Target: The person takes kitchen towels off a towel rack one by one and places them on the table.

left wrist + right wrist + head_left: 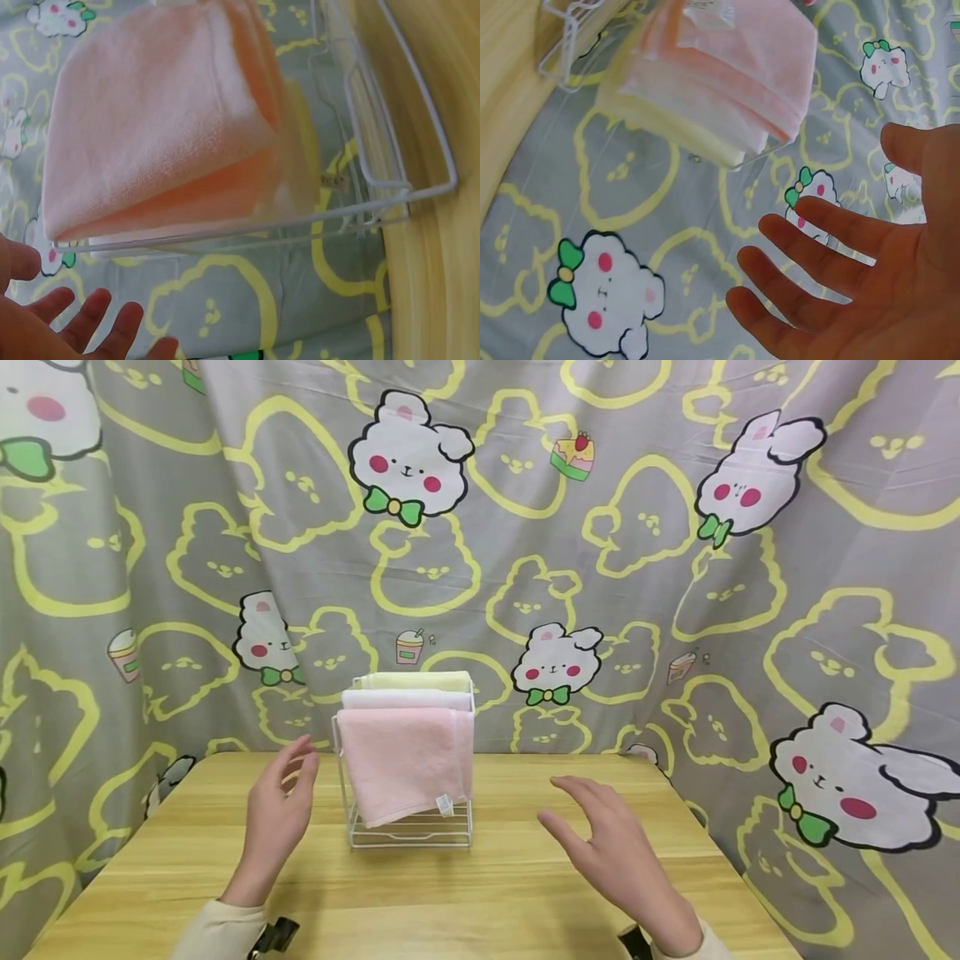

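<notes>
A white wire rack [411,840] stands on the wooden table with three folded towels draped over its bars. The pink towel [401,760] hangs in front with a small white tag at its lower corner. Behind it come a white towel [405,698] and a pale yellow towel [420,680], both mostly hidden. My left hand [279,806] is just left of the rack, fingers relaxed and holding nothing. To the rack's right, farther off, my right hand [618,843] hovers with fingers spread and thumb apart, also holding nothing. In the left wrist view, the pink towel [150,120] shows its folded side edge.
The light wooden table [420,910] reaches back to a grey curtain [480,568] printed with yellow outlines and white cartoon animals. The curtain also encloses the table at both sides. Beige sleeves [221,931] and dark wrist mounts show at the bottom.
</notes>
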{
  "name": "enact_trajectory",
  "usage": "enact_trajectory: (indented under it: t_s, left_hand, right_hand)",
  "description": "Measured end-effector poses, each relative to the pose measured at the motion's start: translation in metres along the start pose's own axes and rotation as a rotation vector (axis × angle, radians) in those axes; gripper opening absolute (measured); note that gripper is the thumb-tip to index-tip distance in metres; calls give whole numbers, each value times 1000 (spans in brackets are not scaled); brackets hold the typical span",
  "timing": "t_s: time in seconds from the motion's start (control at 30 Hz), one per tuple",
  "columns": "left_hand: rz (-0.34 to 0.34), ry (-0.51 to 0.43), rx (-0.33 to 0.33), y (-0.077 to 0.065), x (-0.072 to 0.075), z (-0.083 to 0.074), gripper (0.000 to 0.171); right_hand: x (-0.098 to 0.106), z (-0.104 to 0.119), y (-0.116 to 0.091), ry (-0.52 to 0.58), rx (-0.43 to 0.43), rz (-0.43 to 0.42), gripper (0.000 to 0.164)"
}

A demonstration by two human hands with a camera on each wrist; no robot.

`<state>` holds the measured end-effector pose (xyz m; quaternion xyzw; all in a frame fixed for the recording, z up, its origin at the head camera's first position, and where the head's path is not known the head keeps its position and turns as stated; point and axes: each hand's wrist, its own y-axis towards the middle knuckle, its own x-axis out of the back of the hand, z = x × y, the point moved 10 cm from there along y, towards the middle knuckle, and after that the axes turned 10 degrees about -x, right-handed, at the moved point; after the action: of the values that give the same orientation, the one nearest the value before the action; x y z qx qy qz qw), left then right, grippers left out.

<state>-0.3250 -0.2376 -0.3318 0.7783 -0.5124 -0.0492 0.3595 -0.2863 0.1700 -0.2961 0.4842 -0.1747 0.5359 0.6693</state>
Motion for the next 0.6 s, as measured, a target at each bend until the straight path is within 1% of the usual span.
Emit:
enact_trajectory:
  t_s: [0.17,0.27,0.37,0.5,0.6]
  left_hand:
    - [-15,-59,57,7,-10,8,52]
    - [-11,-87,88,8,-17,13,54]
    - [-5,-85,110,8,-22,17,54]
    - [3,-70,112,9,-26,21,52]
    - [10,-80,111,11,-29,25,52]
  right_hand:
    - [-5,10,9,12,8,10,52]
    - [-8,17,14,29,27,6,52]
    - [-9,27,20,49,52,2,51]
    - [-8,40,29,76,66,7,51]
    - [-8,49,37,94,75,6,49]
